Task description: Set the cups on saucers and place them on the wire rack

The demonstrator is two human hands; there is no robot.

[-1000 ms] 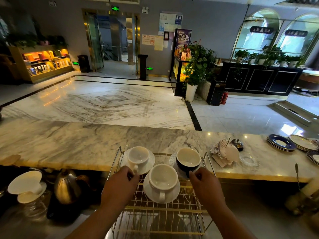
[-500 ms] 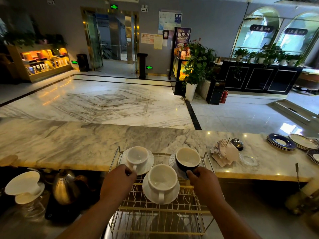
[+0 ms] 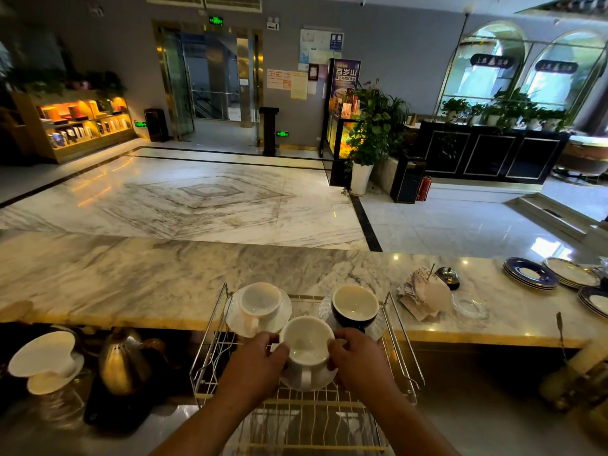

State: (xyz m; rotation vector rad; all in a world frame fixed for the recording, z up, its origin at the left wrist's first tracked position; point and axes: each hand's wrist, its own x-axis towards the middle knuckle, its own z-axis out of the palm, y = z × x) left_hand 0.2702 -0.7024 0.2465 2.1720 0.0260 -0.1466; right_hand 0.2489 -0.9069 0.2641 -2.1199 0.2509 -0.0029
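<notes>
A wire rack (image 3: 399, 337) stands below the marble counter's near edge. Three cups on saucers rest on it. A white cup (image 3: 260, 299) on a white saucer (image 3: 283, 312) is at the back left. A dark cup (image 3: 354, 306) with a pale inside sits on a saucer at the back right. The nearest white cup (image 3: 306, 345) sits on its saucer (image 3: 324, 380), handle toward me. My left hand (image 3: 255, 366) grips this cup and saucer from the left, my right hand (image 3: 360, 358) from the right.
The marble counter (image 3: 148, 278) runs across behind the rack. On it lie a pile of papers (image 3: 419, 292), a bell (image 3: 447, 276), a glass ashtray (image 3: 470, 306) and stacked plates (image 3: 529, 273). A metal kettle (image 3: 123, 360) and a white dripper (image 3: 46, 358) stand at lower left.
Both hands have left the two back cups and closed in from each side onto the front white cup and saucer.
</notes>
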